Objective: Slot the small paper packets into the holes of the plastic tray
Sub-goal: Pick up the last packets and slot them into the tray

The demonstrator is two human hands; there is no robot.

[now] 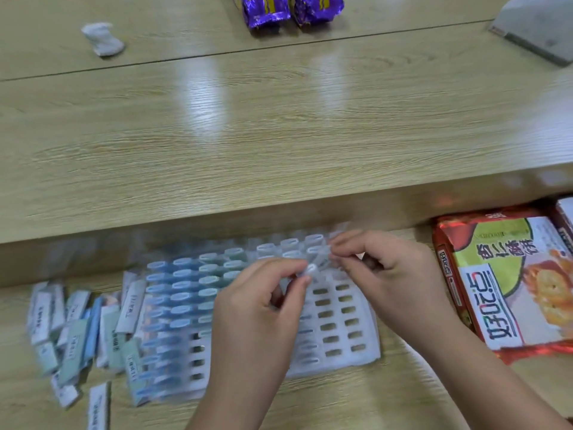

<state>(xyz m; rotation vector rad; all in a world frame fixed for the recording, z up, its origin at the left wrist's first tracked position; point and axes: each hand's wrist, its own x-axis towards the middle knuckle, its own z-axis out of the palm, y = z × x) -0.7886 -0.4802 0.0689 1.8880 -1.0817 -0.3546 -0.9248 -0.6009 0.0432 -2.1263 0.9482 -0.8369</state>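
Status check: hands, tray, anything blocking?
Fingers of left hand and right hand pinch one small packet over the tray. Left columns filled, right holes open. Nearby: loose packets left, snack bag right, off the tray.

We find the tray (pixel 341 346) hemmed in: loose packets (pixel 74 330) crowd its left, a biscuit pack (pixel 508 280) its right, a raised ledge (pixel 217 225) behind. Only the near edge of the desk (pixel 341 395) lies open.

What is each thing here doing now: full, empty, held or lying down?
plastic tray, partly filled: left holes full, many right holes empty
held packet, pinched over the tray
left hand, pinches the held packet
right hand, pinches the held packet too
loose packets, lying heaped left of the tray
biscuit pack, lying flat, right of tray
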